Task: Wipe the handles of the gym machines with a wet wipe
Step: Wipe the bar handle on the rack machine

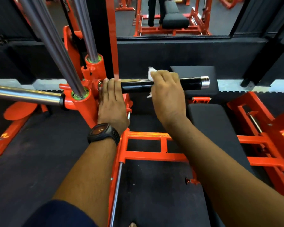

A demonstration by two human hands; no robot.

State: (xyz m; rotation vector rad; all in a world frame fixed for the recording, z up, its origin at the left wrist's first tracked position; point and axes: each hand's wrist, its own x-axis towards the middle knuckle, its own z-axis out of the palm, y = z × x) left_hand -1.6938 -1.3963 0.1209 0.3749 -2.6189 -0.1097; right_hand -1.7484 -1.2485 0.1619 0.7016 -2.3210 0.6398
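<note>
Two hands sit on one horizontal handle (pixel 136 86) of the orange machine (pixel 79 102). We find the left hand (pixel 112 102) at the inner end of the handle, just beside the hub (pixel 93 69), with its fingers pressed together and curled over the top of the black grip; we cannot see its fingertips. A black watch (pixel 103 133) sits on that wrist. We find the right hand (pixel 167 94) nearer the chrome end cap (pixel 205 82), fingers curled over the grip and clamping a white wet wipe (pixel 151 73) against it. The wipe shows at this hand's left edge: one corner stands above the knuckles, another hangs below the handle. Bare grip lies between the two hands. A black padded bench (pixel 211 122) lies below, right of the right forearm
</note>
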